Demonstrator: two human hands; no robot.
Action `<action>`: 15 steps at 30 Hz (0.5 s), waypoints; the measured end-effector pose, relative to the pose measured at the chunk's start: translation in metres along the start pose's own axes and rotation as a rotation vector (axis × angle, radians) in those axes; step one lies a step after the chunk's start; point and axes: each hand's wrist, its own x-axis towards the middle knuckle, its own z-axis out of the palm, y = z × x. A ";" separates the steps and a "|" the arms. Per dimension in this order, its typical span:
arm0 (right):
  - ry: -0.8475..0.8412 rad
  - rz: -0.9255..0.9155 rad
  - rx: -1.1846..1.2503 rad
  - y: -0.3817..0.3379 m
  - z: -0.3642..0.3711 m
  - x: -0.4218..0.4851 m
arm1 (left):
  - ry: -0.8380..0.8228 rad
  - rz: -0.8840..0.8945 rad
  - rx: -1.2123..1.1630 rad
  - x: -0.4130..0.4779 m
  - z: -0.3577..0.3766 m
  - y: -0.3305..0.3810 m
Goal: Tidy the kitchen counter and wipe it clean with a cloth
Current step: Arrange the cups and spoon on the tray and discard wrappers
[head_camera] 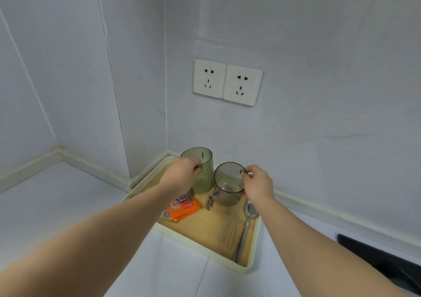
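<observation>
A cream tray [249, 266] with a wood-coloured floor sits in the counter's corner. Two clear cups stand in its far end: a green cup [204, 171] on the left and a grey cup [227, 187] on the right. My left hand [182, 175] pinches the green cup's near rim. My right hand [258, 186] pinches the right side of the grey cup's rim. An orange packet [184, 209] lies in the tray below my left hand. A metal spoon [247, 223] lies along the tray's right side. No cloth is in view.
A small metal clip-like item [210, 202] leans by the grey cup. Two wall sockets [227, 82] sit above the tray. White counter [57, 205] spreads left and in front. A black appliance edge [382, 260] lies at the right.
</observation>
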 end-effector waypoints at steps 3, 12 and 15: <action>-0.008 0.011 -0.039 0.009 0.009 0.022 | -0.030 0.023 0.015 0.022 0.018 -0.010; -0.048 0.059 -0.067 0.003 0.032 0.059 | -0.117 0.150 0.117 0.041 0.033 -0.030; -0.080 0.085 -0.015 0.000 0.045 0.060 | -0.109 0.134 0.176 0.038 0.031 -0.042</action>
